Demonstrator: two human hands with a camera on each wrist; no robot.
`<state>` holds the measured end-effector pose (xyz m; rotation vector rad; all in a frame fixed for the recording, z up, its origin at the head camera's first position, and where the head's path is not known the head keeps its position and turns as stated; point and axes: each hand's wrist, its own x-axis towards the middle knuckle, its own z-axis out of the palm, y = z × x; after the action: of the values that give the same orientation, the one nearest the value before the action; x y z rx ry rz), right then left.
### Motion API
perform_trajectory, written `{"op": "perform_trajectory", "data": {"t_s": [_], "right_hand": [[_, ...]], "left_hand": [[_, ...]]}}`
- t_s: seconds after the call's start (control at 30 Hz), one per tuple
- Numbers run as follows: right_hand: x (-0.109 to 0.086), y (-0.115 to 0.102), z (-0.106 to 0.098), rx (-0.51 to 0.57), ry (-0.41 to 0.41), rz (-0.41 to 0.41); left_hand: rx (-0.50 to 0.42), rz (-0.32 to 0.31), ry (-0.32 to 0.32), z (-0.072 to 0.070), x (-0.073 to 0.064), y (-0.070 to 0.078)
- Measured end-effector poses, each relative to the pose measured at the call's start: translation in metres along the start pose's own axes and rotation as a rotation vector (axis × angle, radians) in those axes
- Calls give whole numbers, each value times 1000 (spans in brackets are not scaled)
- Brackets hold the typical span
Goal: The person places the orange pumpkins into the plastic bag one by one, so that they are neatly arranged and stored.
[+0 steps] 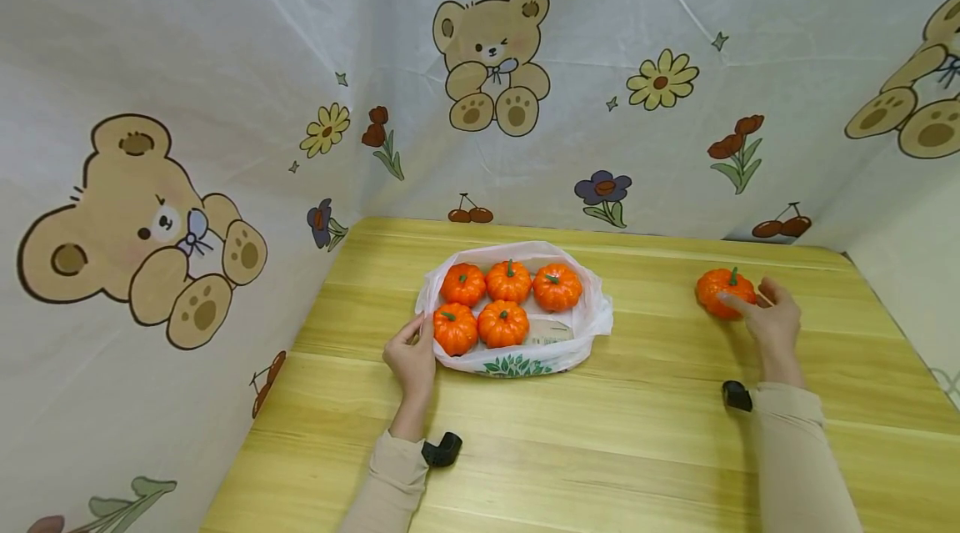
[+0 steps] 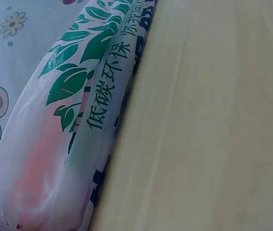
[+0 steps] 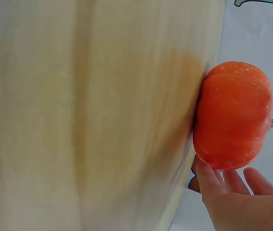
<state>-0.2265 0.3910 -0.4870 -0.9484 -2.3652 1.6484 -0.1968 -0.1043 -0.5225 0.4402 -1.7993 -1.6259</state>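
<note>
A white plastic bag (image 1: 585, 345) with green leaf print lies spread open on the table, several small orange pumpkins (image 1: 504, 323) inside it. At the bag's left rim my left hand (image 1: 412, 358) pinches the plastic between thumb and fingers. The left wrist view shows the bag's printed side (image 2: 55, 139), but not the hand. Far to the right, a single pumpkin (image 1: 720, 293) with a green stem sits on the table. My right hand (image 1: 772, 318) is at its right side, thumb and fingers spread. In the right wrist view, fingertips (image 3: 206, 175) reach the pumpkin's edge (image 3: 235, 115).
The wooden table (image 1: 600, 450) meets a pale cloth backdrop (image 1: 585, 149) printed with bears and flowers at its back and left edges. A flat, printed piece (image 1: 551, 331) shows inside the bag beside the pumpkins. Black wrist cameras (image 1: 442, 450) sit at both sleeves.
</note>
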Motion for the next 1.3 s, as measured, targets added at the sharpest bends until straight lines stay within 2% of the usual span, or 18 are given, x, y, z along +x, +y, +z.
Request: {"op": "perform_trajectory", "data": {"t_s": [0.23,0.6,1.03,1.3], "right_hand": [[7,5,2,-19,-19,-6],[5,5,4,-34,-31,9],[5,7,5,-56,17,25],[0,3,5,-24,14,31]], "left_hand": [[-7,-4,-5,-1,0,1],[-2,-15,-6,-1,0,2],[-11,-28,0,-1,0,1],[-20,-26,-10,-2,0,1]]}}
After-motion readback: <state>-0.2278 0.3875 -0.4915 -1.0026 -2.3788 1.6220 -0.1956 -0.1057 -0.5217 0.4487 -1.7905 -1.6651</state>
